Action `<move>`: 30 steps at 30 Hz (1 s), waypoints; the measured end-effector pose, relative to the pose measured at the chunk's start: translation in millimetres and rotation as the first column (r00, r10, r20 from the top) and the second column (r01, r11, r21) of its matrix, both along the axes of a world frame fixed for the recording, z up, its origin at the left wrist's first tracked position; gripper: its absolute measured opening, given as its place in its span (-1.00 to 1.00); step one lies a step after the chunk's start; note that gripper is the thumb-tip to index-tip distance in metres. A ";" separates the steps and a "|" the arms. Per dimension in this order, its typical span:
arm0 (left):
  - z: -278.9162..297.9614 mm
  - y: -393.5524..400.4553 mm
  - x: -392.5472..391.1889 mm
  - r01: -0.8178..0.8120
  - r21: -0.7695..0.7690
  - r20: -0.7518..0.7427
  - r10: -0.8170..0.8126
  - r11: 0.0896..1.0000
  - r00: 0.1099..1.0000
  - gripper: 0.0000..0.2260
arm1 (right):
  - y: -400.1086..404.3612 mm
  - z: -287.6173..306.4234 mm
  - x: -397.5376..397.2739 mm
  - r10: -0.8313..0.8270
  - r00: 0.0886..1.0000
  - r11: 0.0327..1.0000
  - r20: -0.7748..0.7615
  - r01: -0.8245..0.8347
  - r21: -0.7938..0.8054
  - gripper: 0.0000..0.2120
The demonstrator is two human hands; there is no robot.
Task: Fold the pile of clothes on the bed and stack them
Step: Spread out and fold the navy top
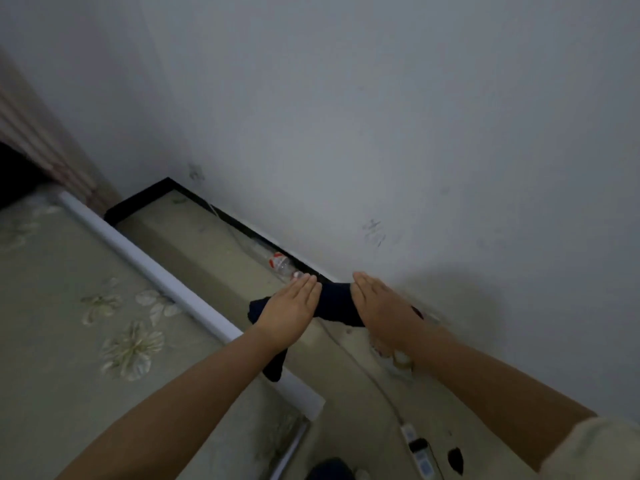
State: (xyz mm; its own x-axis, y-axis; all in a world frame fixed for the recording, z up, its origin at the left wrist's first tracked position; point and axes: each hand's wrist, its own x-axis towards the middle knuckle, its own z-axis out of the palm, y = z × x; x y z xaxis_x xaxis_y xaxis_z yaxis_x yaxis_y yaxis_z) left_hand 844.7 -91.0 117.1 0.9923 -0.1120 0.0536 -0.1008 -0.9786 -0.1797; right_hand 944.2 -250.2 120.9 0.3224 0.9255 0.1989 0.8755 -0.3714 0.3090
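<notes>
Garment is dark navy, plain, no pattern. Bed cover is pale beige-green with a cream flower print, edged by a white bed rail; wall is flat grey-white with a few dark scuffs, skirting black. Bottle is clear with a red-and-white label, floor dull beige, curtain pinkish-brown stripes.

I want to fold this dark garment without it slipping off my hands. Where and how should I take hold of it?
Probably pinch the dark garment along its top edge, the stretch bridging the left hand and right hand, coming from above with a hand near each end. It only drapes over straight fingers, a tail hanging below the left wrist.
</notes>
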 end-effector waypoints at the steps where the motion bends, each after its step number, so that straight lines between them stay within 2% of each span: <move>1: 1.3 17.0 15.3 -0.064 -0.022 0.002 0.064 0.998 0.998 -0.43 | 21.4 1.7 21.7 0.058 0.998 0.998 0.000 -0.058 0.004 -0.53; 4: 4.1 70.3 52.9 -0.245 -0.047 0.026 0.246 0.968 0.969 -0.40 | 98.5 0.2 83.1 0.233 0.973 0.973 -0.001 -0.233 0.009 -0.50; 10: 2.8 194.7 111.5 -0.525 -0.037 0.011 0.526 0.850 0.850 -0.41 | 254.1 3.5 163.4 0.446 0.894 0.895 -0.035 -0.445 0.036 -0.39; 16: 22.7 279.0 124.2 -0.663 -0.023 -0.042 0.662 0.749 0.749 -0.43 | 379.5 14.5 200.5 0.630 0.775 0.776 -0.050 -0.627 0.064 -0.44; 19: 30.7 319.8 121.2 -0.766 -0.006 -0.105 0.762 0.643 0.639 -0.40 | 440.0 18.6 201.6 0.726 0.685 0.687 -0.062 -0.722 0.076 -0.45; 20: 25.1 335.7 116.6 -0.809 -0.012 -0.134 0.801 0.587 0.583 -0.41 | 460.0 19.7 200.8 0.756 0.651 0.655 -0.073 -0.751 0.083 -0.44; 22: 23.2 367.4 109.5 -0.842 0.015 -0.186 0.829 0.539 0.528 -0.48 | 500.9 21.6 200.6 0.806 0.587 0.591 -0.070 -0.802 0.085 -0.44; 26: 33.7 439.3 105.5 -0.912 0.022 -0.167 0.901 0.409 0.400 -0.48 | 594.5 28.6 200.5 0.886 0.459 0.463 -0.060 -0.875 0.146 -0.52; 30: 52.8 511.6 106.6 -0.962 0.066 -0.158 0.955 0.265 0.252 -0.49 | 691.2 41.6 199.7 0.935 0.336 0.353 -0.117 -0.918 0.179 -0.51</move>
